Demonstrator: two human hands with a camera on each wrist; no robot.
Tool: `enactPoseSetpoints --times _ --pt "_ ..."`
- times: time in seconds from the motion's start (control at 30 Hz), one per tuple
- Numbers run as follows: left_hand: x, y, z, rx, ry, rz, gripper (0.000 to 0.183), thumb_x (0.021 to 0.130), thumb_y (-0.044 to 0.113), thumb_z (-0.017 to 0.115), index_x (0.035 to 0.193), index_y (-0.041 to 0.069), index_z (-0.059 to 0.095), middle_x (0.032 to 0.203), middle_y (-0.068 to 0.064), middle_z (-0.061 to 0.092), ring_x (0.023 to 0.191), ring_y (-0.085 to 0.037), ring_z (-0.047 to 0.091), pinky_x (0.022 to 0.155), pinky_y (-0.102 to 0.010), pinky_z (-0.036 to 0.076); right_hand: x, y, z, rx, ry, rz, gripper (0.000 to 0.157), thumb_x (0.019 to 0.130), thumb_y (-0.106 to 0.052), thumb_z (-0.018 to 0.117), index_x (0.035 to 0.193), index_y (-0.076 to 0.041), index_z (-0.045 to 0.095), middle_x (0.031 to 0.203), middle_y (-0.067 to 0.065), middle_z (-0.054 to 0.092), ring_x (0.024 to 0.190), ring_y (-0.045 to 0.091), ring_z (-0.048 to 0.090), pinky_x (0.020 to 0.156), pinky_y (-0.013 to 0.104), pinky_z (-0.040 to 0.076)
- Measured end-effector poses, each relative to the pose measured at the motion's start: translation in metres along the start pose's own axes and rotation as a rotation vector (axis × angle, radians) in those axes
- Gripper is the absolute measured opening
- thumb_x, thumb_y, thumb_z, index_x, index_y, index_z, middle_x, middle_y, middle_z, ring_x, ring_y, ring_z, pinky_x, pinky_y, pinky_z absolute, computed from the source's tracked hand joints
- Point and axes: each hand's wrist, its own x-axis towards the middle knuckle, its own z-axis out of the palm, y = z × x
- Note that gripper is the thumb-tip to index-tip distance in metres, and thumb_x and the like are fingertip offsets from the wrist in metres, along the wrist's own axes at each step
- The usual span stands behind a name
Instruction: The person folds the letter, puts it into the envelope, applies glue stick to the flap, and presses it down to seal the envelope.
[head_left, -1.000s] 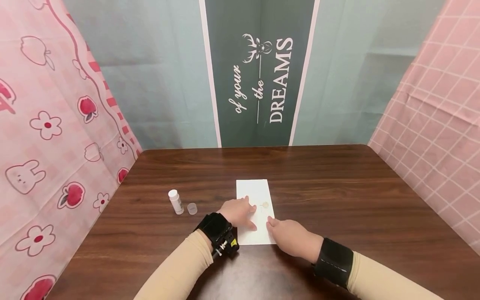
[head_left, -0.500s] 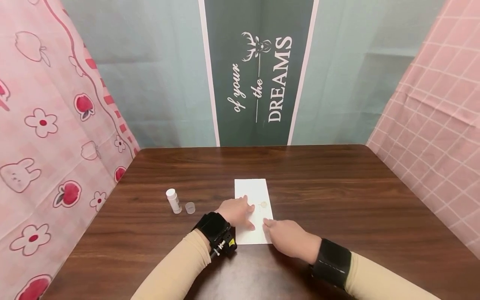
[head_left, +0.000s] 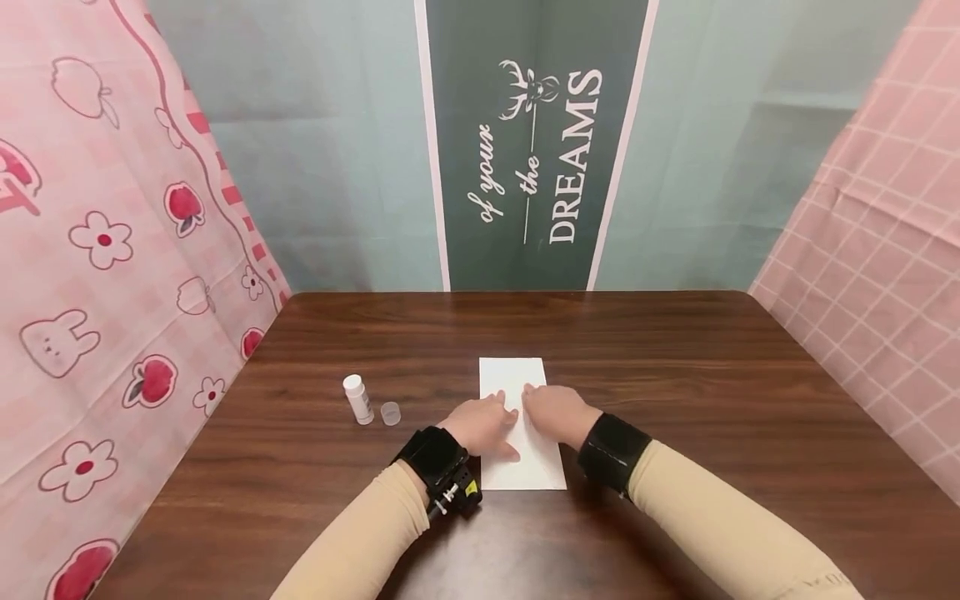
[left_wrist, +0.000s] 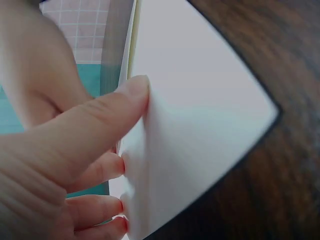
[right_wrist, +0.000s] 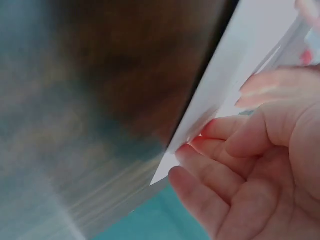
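Observation:
A white sheet of paper (head_left: 540, 467) lies lengthwise on the table, and both hands are on it. My left hand (head_left: 480, 425) rests on its left half with thumb and fingers spread; in the left wrist view the thumb (left_wrist: 90, 130) presses on the white surface. The right hand (head_left: 555, 412) is at the sheet's right side, its fingertips close to the left hand's. In the right wrist view its fingers (right_wrist: 207, 172) are slightly bent and touch the paper (right_wrist: 255, 30), with nothing visibly gripped. The paper's middle is partly hidden under the hands.
To the left of the paper stands a small white tube (head_left: 358, 402) with a label. Beside it is a clear cap (head_left: 391, 413). The brown wood-grain table (head_left: 675, 358) extends around them, with curtains at the back and both sides.
My right hand has moved up and left along the paper, from its lower right edge to near the middle. It now covers the small pale round spot seen earlier. The left hand stays in place.

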Motion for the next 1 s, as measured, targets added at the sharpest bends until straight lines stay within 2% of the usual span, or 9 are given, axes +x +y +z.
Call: enactPoseSetpoints --times 0.1,0.27,0.33,0.47,0.57,0.67,0.77,1.0 --pt "0.002 0.004 -0.001 0.011 0.006 0.017 0.063 0.076 0.049 0.07 0.125 0.011 0.06 0.134 -0.025 0.045 0.123 -0.033 0.046 0.096 -0.036 0.041 0.01 0.013 0.003 -0.003 0.001 0.028 0.03 0.091 -0.007 0.053 0.117 0.007 0.058 0.105 0.021 0.064 0.079 0.03 0.064 0.064 0.043 0.052" --pt "0.003 0.007 -0.003 0.024 0.031 0.038 0.056 0.075 0.048 0.072 0.115 0.01 0.064 0.125 -0.023 0.053 0.116 -0.032 0.052 0.092 -0.035 0.044 0.024 0.032 0.004 0.023 -0.001 0.056 0.036 0.084 -0.009 0.061 0.116 0.007 0.058 0.101 0.021 0.064 0.073 0.026 0.06 0.065 0.042 0.052" --pt "0.003 0.006 -0.003 0.021 0.047 0.036 0.053 0.074 0.048 0.073 0.11 0.011 0.066 0.122 -0.02 0.055 0.111 -0.03 0.055 0.088 -0.035 0.046 0.027 0.036 0.004 0.021 -0.006 0.058 0.036 0.086 -0.009 0.06 0.118 0.007 0.058 0.108 0.021 0.063 0.076 0.027 0.061 0.067 0.042 0.052" --pt "0.004 0.002 0.002 -0.062 0.042 -0.015 0.056 0.072 0.046 0.075 0.118 0.016 0.065 0.13 -0.017 0.052 0.114 -0.027 0.054 0.089 -0.034 0.045 0.028 0.04 0.005 0.009 -0.045 0.055 0.034 0.091 -0.008 0.052 0.122 0.006 0.055 0.124 0.022 0.055 0.095 0.031 0.062 0.076 0.042 0.051" --pt "0.004 -0.002 0.006 -0.147 0.06 -0.041 0.059 0.071 0.042 0.077 0.123 0.018 0.063 0.132 -0.012 0.051 0.114 -0.025 0.053 0.09 -0.032 0.043 0.023 0.039 0.008 0.057 -0.042 0.025 0.033 0.092 -0.008 0.051 0.121 0.008 0.053 0.13 0.024 0.05 0.104 0.034 0.059 0.081 0.043 0.049" --pt "0.002 -0.003 0.007 -0.204 0.097 -0.036 0.055 0.071 0.037 0.079 0.119 0.015 0.065 0.129 -0.011 0.052 0.115 -0.026 0.051 0.093 -0.033 0.042 0.013 0.033 0.012 0.131 0.008 -0.02 0.031 0.092 -0.008 0.052 0.119 0.008 0.054 0.132 0.026 0.047 0.107 0.036 0.057 0.083 0.044 0.048" --pt "-0.001 -0.004 0.008 -0.229 0.118 -0.034 0.053 0.071 0.035 0.079 0.117 0.012 0.065 0.131 -0.013 0.05 0.12 -0.03 0.046 0.097 -0.035 0.039 0.002 0.024 0.015 0.194 0.054 -0.045 0.025 0.093 -0.01 0.052 0.113 0.003 0.057 0.132 0.024 0.048 0.107 0.037 0.057 0.081 0.045 0.049" --pt "-0.004 -0.004 0.007 -0.234 0.159 -0.068 0.05 0.074 0.035 0.077 0.118 0.013 0.064 0.134 -0.013 0.049 0.122 -0.03 0.044 0.097 -0.04 0.038 -0.012 0.011 0.011 0.22 0.114 -0.043 0.019 0.092 -0.014 0.056 0.105 -0.002 0.062 0.128 0.02 0.054 0.105 0.034 0.059 0.079 0.045 0.05"
